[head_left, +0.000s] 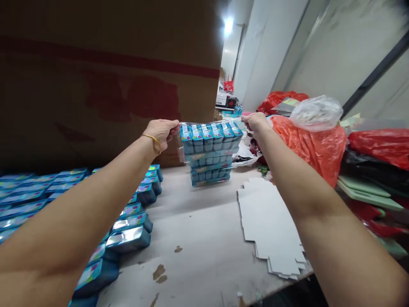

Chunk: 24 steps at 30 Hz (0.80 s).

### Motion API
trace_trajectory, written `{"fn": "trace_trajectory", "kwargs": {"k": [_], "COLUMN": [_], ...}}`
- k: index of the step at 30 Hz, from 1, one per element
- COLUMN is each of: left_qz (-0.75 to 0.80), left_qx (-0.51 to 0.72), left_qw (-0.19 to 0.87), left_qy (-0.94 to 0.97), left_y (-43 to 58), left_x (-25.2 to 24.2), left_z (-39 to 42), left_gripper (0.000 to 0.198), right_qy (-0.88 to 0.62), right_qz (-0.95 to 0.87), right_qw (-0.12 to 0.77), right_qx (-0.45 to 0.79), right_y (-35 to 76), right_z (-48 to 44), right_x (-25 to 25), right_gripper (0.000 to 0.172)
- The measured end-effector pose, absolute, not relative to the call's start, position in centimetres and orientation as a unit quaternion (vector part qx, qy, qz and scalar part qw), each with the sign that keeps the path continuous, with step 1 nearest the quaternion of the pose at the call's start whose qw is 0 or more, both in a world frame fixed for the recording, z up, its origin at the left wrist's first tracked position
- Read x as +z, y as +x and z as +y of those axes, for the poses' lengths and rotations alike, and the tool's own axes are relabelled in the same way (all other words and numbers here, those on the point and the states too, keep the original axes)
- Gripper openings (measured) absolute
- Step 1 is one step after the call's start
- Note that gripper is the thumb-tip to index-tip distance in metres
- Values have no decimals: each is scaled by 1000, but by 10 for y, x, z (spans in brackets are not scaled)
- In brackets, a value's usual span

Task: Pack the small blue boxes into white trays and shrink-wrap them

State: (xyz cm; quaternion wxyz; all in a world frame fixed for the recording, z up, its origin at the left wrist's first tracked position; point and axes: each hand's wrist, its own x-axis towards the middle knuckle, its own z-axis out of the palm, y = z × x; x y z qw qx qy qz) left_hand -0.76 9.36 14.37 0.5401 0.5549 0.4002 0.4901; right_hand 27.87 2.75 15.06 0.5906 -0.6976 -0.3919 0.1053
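At the far end of the table stands a stack of blue tins (212,138) in several tiers, each tier a row of tins side by side, with clear plastic around the top one. My left hand (161,132) is closed in a pinch on the left upper corner of the clear plastic wrapper (209,123). Its right upper corner is pinched by my right hand (255,121), also closed. The wrapper is stretched between both hands across the top row. I cannot tell whether the top tier rests on the lower ones or is lifted slightly.
Many blue tins (132,238) lie in rows along the left of the table (191,226). Flat white cardboard blanks (268,221) are piled at the right edge. A large brown carton (111,85) rises behind on the left. Orange plastic bags (315,145) are heaped on the right.
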Motion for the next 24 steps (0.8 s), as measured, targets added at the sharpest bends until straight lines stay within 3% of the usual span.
{"fn": "trace_trajectory", "kwargs": {"k": [13,20,22,24], "left_qz": [393,436,438,411], "left_qx": [530,522,502,461], "left_qw": [480,442,453,464], "left_qy": [579,585,592,635], "left_y": [39,10,-12,-42], "left_x": [122,116,107,87], "left_z": [144,128,100,60], "left_gripper": [10,40,38,36], "right_qy": [-652,-610,-665,-748], "right_qz": [-392,-330,-309,-345], "right_qw": [646,711,667,554], "right_qx": [58,116,129,124], "right_y": [303,341,347,337], "right_z": [91,68,32,-22], "right_x": [113,63,27,-17], "right_gripper": [18,41,40,40]}}
